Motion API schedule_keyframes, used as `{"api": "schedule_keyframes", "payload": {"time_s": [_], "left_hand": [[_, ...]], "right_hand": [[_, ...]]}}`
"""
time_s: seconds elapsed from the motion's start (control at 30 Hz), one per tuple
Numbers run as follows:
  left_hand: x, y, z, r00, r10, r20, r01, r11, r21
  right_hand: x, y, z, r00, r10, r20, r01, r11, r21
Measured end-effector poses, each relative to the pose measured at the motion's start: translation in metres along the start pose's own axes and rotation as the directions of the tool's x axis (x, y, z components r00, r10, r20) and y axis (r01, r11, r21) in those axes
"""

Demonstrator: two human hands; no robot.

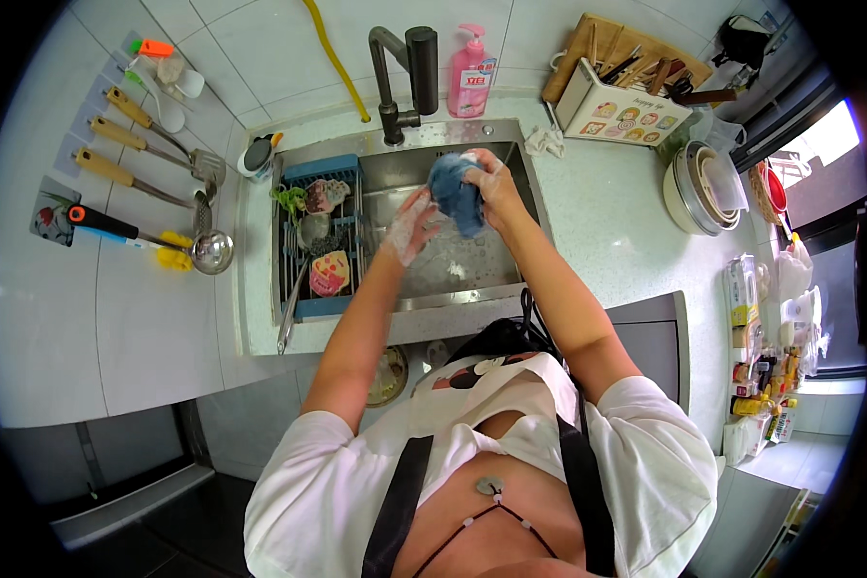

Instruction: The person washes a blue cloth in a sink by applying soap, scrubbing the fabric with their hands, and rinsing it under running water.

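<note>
A wet blue cloth (pixel 458 193) is bunched up over the stainless steel sink (pixel 462 270). My right hand (pixel 496 191) grips it from the right side, with white suds on the fingers. To the left of the cloth is my left hand (pixel 411 228), soapy as well, its fingers apart and holding nothing. Whether its fingertips touch the cloth I cannot make out. Soap foam and water lie on the sink bottom below both hands.
A blue drying rack (pixel 320 306) with sponges and a long-handled utensil fills the sink's left side. Behind stand a dark faucet (pixel 395 87) and a pink pump bottle (pixel 472 72). Ladles and spatulas hang at left; a utensil holder (pixel 621 106) and stacked bowls (pixel 698 193) stand right.
</note>
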State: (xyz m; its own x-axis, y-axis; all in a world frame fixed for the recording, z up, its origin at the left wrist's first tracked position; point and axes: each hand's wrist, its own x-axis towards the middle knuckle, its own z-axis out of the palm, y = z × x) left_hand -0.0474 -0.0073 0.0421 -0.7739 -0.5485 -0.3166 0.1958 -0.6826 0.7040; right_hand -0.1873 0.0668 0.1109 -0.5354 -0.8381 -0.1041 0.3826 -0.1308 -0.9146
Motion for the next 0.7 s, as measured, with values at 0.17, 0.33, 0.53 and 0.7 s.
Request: {"api": "schedule_keyframes", "payload": {"time_s": [0.17, 0.33, 0.53, 0.7], "left_hand": [[-0.005, -0.017, 0.030, 0.968, -0.042, 0.246, 0.141, 0.905, -0.401], [0.009, -0.011, 0.036, 0.982, 0.066, 0.179, 0.062, 0.774, -0.630], [0.006, 0.019, 0.029, 0.991, 0.131, 0.014, -0.111, 0.886, -0.450], [0.000, 0.031, 0.041, 0.975, 0.222, 0.022, -0.200, 0.914, -0.353]], "right_hand": [[0.005, 0.003, 0.006, 0.998, -0.018, -0.063, 0.039, 0.938, 0.344], [-0.004, 0.002, 0.014, 0.994, -0.008, -0.113, 0.048, 0.931, 0.362], [-0.015, -0.005, 0.012, 0.989, -0.144, 0.027, 0.146, 0.963, -0.228], [0.004, 0.011, -0.016, 0.986, -0.153, 0.061, 0.164, 0.882, -0.442]]}}
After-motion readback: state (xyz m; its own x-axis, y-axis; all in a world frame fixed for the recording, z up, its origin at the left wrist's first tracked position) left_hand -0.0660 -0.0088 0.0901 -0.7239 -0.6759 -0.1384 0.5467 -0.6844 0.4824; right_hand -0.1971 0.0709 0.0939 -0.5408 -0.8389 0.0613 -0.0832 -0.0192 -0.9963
